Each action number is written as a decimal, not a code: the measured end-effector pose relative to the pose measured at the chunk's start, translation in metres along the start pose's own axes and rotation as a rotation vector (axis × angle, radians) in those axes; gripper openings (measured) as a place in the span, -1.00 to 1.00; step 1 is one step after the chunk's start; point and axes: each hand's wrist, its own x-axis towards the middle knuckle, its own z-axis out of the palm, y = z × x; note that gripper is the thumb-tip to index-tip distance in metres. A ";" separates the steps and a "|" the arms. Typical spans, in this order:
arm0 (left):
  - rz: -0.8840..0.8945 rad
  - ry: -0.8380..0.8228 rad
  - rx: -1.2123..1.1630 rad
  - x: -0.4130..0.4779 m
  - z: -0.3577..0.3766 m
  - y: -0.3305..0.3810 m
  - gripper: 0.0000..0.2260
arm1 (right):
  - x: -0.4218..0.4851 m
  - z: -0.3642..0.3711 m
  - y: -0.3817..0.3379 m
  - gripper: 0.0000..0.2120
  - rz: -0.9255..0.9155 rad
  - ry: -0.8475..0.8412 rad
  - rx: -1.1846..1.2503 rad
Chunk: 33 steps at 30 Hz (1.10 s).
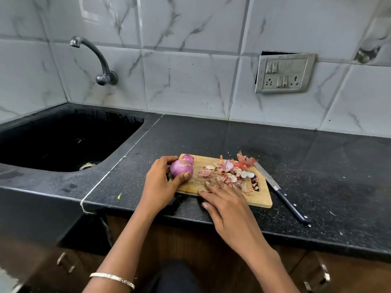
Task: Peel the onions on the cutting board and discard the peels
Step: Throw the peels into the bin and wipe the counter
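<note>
The red onion [181, 168] sat at the left end of the cutting board [261, 200], held in the curled left hand [160, 185], and the flat, empty right hand [228, 206] lay by the peels [230, 173], which could spill onto the tabletop [317, 166] if swept too fast.

The left hand [160, 183] is curled round an onion [181, 168], the thumb pressed on its near side and the fingers wrapped behind. The right hand [225, 200] is laid palm down, fingers straight and slightly spread, their tips on the cutting board [262, 198]. Both forearms are stretched forward; a bangle [112, 279] is worn on the left wrist.
</note>
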 end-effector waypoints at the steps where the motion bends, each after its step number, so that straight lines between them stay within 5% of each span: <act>1: -0.016 0.002 0.006 -0.001 -0.001 -0.001 -0.52 | -0.002 0.000 0.003 -0.69 0.012 0.033 0.007; 10: -0.024 0.008 0.061 -0.002 -0.002 0.004 -0.35 | 0.000 -0.028 0.030 -0.65 0.191 0.277 0.146; 13: 0.129 0.146 0.231 -0.010 0.000 0.017 -0.38 | 0.018 -0.044 0.044 -0.70 0.251 0.354 0.186; 15: 0.242 0.222 0.251 -0.019 0.003 0.037 -0.48 | 0.030 -0.052 0.054 -0.71 0.298 0.255 0.215; 18: 0.264 0.086 0.291 -0.028 0.015 0.065 -0.46 | 0.040 -0.062 0.068 -0.75 0.380 0.197 0.280; 21: 0.138 -0.137 0.434 -0.028 0.028 0.085 -0.17 | 0.055 -0.073 0.084 -0.82 0.467 0.342 0.314; 24: -0.030 -0.349 0.596 -0.024 0.038 0.103 0.13 | 0.077 -0.073 0.099 -0.51 0.551 0.099 0.316; 27: -0.076 -0.444 0.736 -0.020 0.047 0.112 0.18 | 0.093 -0.066 0.098 -0.27 0.528 -0.157 0.235; 33: -0.114 -0.462 0.730 -0.005 0.056 0.110 -0.05 | 0.099 -0.043 0.089 -0.40 0.431 -0.233 0.205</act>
